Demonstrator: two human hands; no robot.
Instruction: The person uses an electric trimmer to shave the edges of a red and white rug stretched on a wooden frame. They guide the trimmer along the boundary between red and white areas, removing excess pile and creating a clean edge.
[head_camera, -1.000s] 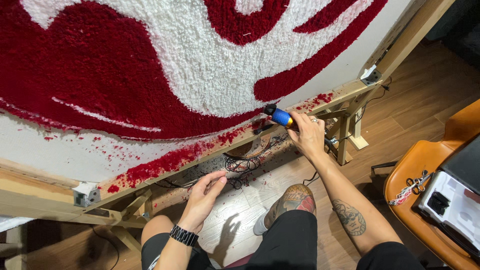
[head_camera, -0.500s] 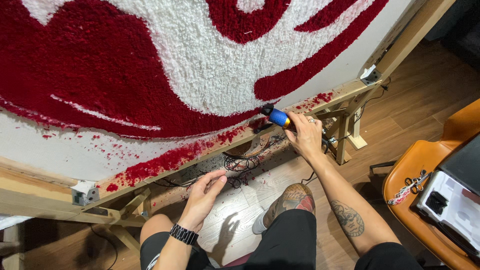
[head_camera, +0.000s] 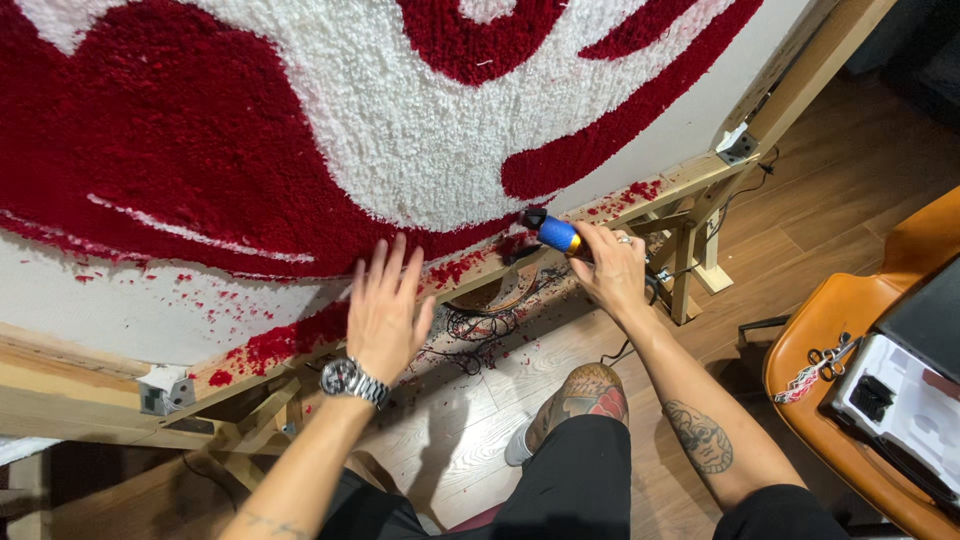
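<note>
Raised since half a sec ago, the left hand (head_camera: 385, 310) now hovers open at the lower edge of the tufted rug (head_camera: 330, 130), fingers (head_camera: 385, 262) spread wide and holding nothing; earlier it hung lower, over the floor, fingers curled. Right hand (head_camera: 612, 270) has barely shifted: it grips a blue-bodied trimmer (head_camera: 555, 232) w/ black head, the head pointed up-left at the rug's red pile just above the wooden frame rail (head_camera: 600, 212). Whether the head actually touches the pile is hard to tell from this angle. Rug is stretched on the frame, approx upright, red shapes on white pile. Red yarn clippings (head_camera: 270, 345) lie along the rail between the two hands and on bare backing cloth at left. A steel wristwatch (head_camera: 352, 381) sits on the left wrist; a ring shows on the right hand. Below the rail a tangle of dark cord (head_camera: 480, 330) lies on the wood floor (head_camera: 800, 240), w/ more lint scattered near it. Person's knees, in black shorts, and a tattooed leg fill the bottom centre. Well apart at right, an orange chair (head_camera: 830, 320) carries small scissors (head_camera: 825, 355) and a white box.
</note>
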